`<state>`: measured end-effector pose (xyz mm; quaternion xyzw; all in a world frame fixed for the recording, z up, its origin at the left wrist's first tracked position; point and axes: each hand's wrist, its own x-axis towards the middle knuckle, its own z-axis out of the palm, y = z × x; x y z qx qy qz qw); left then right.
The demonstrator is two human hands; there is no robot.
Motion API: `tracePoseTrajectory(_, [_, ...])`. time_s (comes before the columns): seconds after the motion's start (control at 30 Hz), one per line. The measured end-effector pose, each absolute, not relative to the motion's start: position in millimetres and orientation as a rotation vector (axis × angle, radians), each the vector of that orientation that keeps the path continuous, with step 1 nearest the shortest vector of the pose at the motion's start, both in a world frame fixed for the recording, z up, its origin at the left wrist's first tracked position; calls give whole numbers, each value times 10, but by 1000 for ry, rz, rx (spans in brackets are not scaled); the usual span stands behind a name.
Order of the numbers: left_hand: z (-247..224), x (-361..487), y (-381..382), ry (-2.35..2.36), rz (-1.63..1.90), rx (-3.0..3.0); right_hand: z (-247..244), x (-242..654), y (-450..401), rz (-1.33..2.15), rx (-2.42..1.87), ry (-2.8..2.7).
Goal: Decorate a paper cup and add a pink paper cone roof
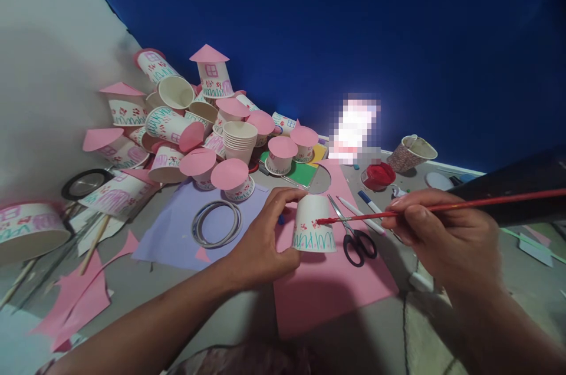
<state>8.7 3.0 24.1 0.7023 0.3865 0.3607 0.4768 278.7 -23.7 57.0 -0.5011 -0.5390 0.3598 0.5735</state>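
Note:
My left hand (pixel 276 233) is closed around the left side of an upside-down white paper cup (pixel 315 210), thumb near its rim and fingers at the base. Teal grass strokes run along the cup's lower edge, with small red dabs above them. Between the fingers of my right hand (pixel 446 239) is a thin red paintbrush (pixel 469 203), its red-coated tip touching the cup's wall. Black-handled scissors (pixel 359 245) lie just right of the cup on a pink paper sheet (pixel 327 310). An open pot of red paint (pixel 378 176) stands beyond my right hand.
Many decorated cups with pink paper roofs (pixel 210 55) are piled at the left, beside a stack of plain cups (pixel 239 139). Rolls of tape (pixel 216 224) rest on lilac paper (pixel 163 239). Markers (pixel 360 214) lie right of the scissors. A patterned cup (pixel 409 155) stands by the blue wall (pixel 309 27).

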Motion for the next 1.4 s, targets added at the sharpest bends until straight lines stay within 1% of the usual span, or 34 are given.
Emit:
tracePoseTrajectory(0.4, [256, 94, 39, 935, 891, 1717, 629, 2794, -221, 867, -1098, -1238])
tracePoseTrajectory(0.77, [171, 84, 48, 887, 945, 1707, 619, 2791, -239, 854, -1084, -1224])
tracePoseTrajectory(1.03, [145, 101, 50, 820, 966, 1575, 589, 2812, -224, 868, -1056, -1263])
tracePoseTrajectory(1.4, [122, 103, 36, 796, 938, 1540, 578, 2805, -256, 825, -1092, -1300])
